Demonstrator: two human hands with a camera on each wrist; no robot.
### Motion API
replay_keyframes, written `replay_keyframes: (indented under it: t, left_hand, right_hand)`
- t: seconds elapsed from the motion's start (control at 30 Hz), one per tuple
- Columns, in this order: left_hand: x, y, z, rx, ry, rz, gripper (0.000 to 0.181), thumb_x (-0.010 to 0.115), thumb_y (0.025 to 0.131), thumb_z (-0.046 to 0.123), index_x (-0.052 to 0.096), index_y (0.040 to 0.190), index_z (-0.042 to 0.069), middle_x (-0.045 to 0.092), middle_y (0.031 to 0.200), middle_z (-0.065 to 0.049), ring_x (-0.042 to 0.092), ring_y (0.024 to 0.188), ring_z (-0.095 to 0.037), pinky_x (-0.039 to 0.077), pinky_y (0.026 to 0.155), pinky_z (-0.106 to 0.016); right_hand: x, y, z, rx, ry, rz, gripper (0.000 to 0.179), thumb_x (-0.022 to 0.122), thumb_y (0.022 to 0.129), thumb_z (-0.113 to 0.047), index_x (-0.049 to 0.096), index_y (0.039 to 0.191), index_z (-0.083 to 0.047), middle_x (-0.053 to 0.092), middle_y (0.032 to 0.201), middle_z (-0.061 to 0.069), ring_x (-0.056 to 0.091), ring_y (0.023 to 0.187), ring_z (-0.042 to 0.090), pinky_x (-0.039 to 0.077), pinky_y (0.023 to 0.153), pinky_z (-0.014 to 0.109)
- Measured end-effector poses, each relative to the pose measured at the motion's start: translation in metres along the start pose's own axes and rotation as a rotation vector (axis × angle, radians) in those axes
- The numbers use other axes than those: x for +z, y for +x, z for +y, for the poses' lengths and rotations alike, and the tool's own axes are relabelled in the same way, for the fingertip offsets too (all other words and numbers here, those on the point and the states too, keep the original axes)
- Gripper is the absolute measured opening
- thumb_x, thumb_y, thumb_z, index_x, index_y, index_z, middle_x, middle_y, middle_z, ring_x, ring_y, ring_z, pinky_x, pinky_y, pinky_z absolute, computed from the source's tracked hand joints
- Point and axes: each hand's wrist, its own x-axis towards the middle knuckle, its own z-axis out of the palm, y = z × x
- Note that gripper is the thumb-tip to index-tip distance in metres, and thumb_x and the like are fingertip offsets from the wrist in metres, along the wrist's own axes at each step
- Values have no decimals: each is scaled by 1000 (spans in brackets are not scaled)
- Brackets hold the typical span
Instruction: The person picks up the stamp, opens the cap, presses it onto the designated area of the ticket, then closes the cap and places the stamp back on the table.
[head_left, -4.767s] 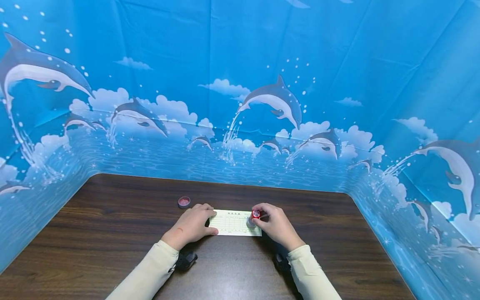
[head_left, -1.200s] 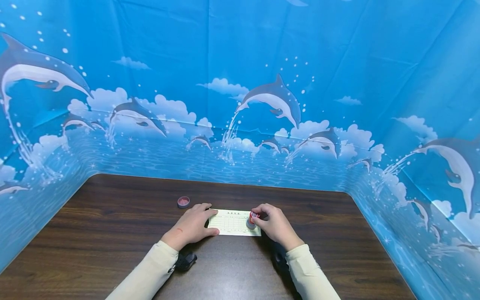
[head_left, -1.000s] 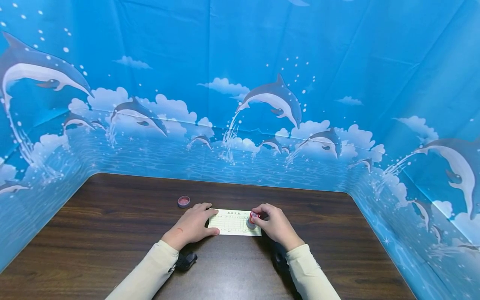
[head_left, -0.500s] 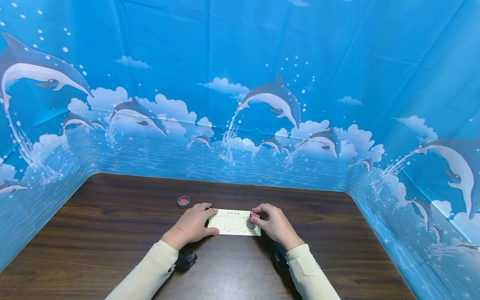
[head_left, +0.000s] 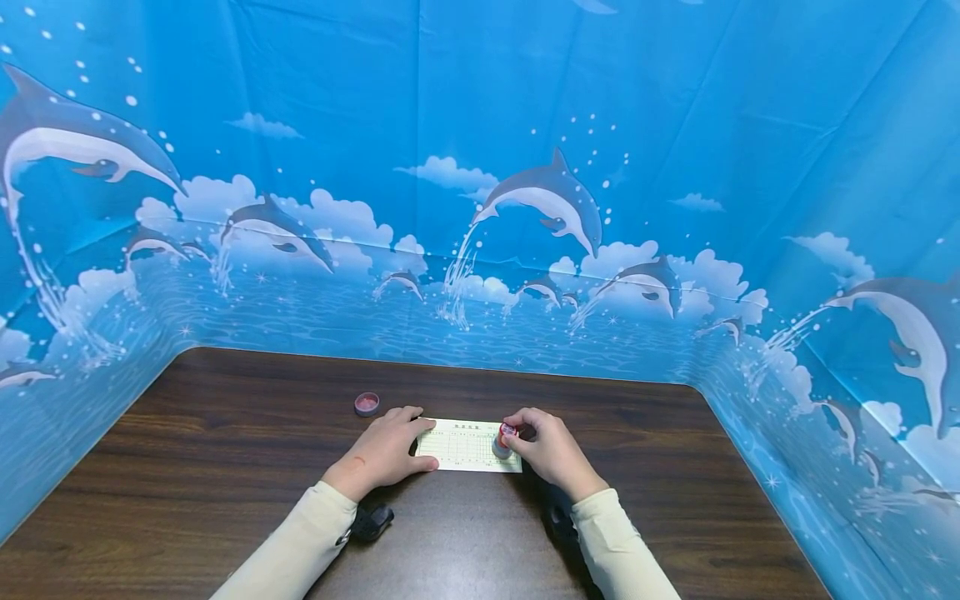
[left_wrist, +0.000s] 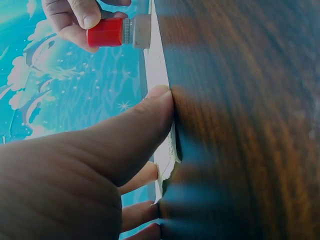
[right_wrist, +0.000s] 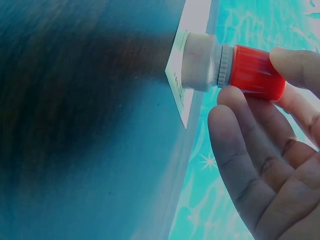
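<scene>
A slip-sized pad of pale paper printed with a green grid form (head_left: pixel 461 446) lies on the table. My left hand (head_left: pixel 382 447) rests on its left end, fingers at the far side and thumb along the near edge. In the left wrist view, that thumb (left_wrist: pixel 130 130) presses the paper's edge. My right hand (head_left: pixel 552 446) pinches the red top of a round stamp (head_left: pixel 500 448) between thumb and fingertips. The right wrist view shows the stamp's grey body (right_wrist: pixel 197 62) standing upright, its base against the paper near the right end. The stamp's underside is hidden.
A small round cap (head_left: pixel 367 405) with a pinkish inside sits on the dark wooden table (head_left: pixel 262 433), beyond my left hand. A blue dolphin-print curtain (head_left: pixel 465 250) encloses the table's back and sides. Black wrist devices (head_left: pixel 372 523) hang under both forearms.
Since the oldest frame, the stamp has shifted slightly toward me and my right fingertips sit a little differently on its red top. During the last second both hands stay still.
</scene>
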Motion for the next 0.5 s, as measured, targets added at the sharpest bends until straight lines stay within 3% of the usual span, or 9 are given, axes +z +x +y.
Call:
replay_keyframes:
  t: [0.5]
  left_hand:
    - [-1,0,0,7,-6,4,64,82,88,44,66,139,9,51,151,-22,46,141,-41,40,113,-58]
  right_hand:
    - [-1,0,-1,3,5,-10,12,78,93,-8,77,105,-8,71,96,0,65,82,13,56,75,27]
